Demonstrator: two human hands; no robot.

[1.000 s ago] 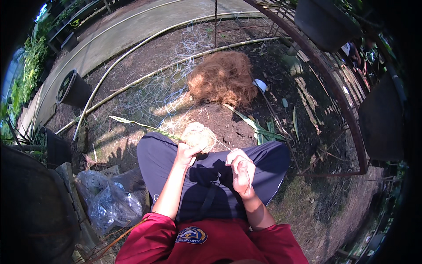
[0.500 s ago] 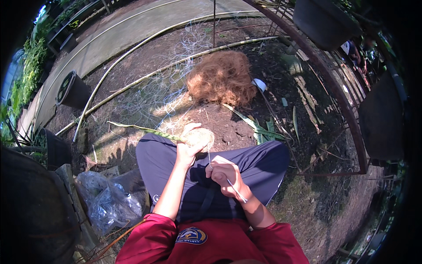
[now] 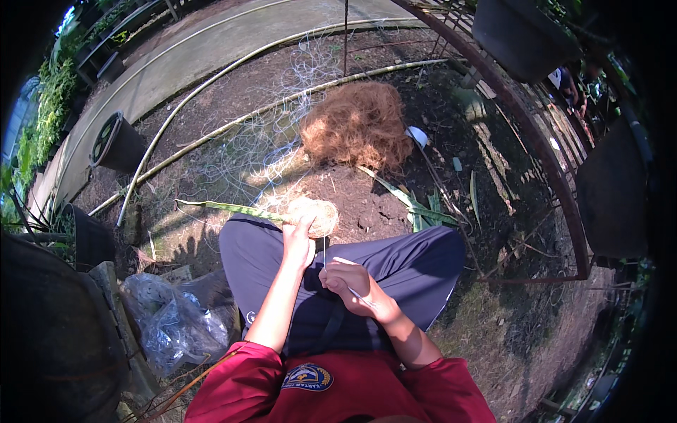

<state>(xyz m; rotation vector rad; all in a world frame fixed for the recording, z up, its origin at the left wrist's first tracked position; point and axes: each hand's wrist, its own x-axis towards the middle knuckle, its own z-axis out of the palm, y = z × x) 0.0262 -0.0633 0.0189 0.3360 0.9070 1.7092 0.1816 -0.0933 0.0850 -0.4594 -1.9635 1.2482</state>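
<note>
Watching green leaf (image 3: 236, 208) jut left near my left knee (image 3: 236, 236); snagging there could bend it or work it loose. My left hand (image 3: 299, 243) gripping pale fibre ball (image 3: 322, 217) out past lap (image 3: 317, 299): slack hold could let fibres shed. String (image 3: 324, 248) running straight from ball to my right hand (image 3: 349, 282), curled around it: overpulling could snap string, slackening could loosen ball.

Dark, bare soil (image 3: 508, 345) makes up the floor, with a grey concrete path (image 3: 211, 49) crossing the far left. A pale curved pole (image 3: 130, 194) lies alongside it. Leafy greenery (image 3: 53, 123) and a tilted black pot (image 3: 123, 146) stand left; a rusty metal frame (image 3: 580, 243) arches right. Sunlight falls in patches between shadows.
</note>
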